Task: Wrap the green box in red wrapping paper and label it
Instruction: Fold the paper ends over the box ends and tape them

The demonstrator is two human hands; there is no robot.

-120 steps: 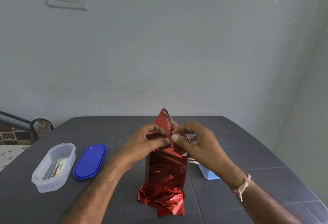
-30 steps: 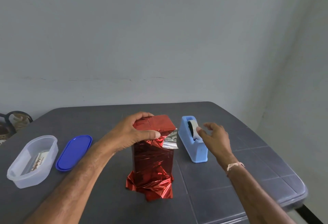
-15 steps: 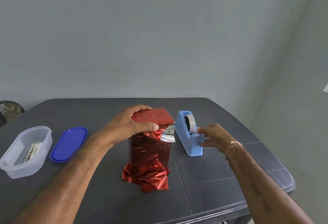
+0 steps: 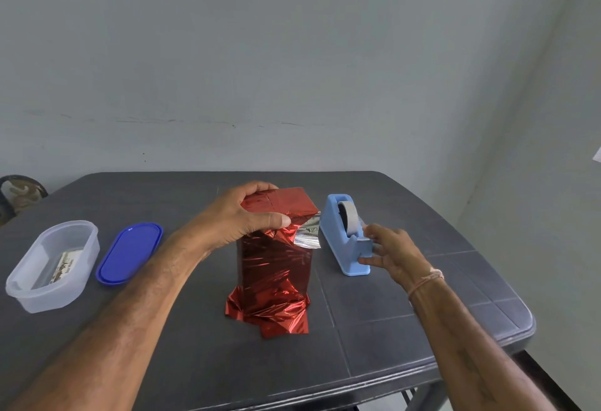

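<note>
At the middle of the worktop [image 4: 422,322] stands the box [image 4: 276,264], upright on its end, long axis vertical. It's covered in red wrapping paper [image 4: 283,205], so no green shows. Paper at the foot is loose and crumpled, flaring out on the worktop.

My left grip [image 4: 247,215] is clamped over the top: fingers curled over the far edge, thumb pressed along the near edge, pinning the fold flat. One silver flap [image 4: 307,235], the paper's underside, pokes out at the top right corner, unfastened.

Just right of the box, near but apart, sits the tape dispenser [image 4: 338,241], tape roll [image 4: 349,218] in its cradle. My right grip [image 4: 390,248] is at its cutter end, fingers spread against the blue body. Whether a tape end is pinched there I cannot tell; it's too blurred.

Here's what counts, as I judge it: that flap lies to the left of my right grip and a little higher, facing the dispenser. The right grip is the free one and the nearer, so tape should travel leftward to the corner while the left holds the fold down.

Far left lie a clear tub [image 4: 52,264] and a blue lid [image 4: 130,252], side by side.
</note>
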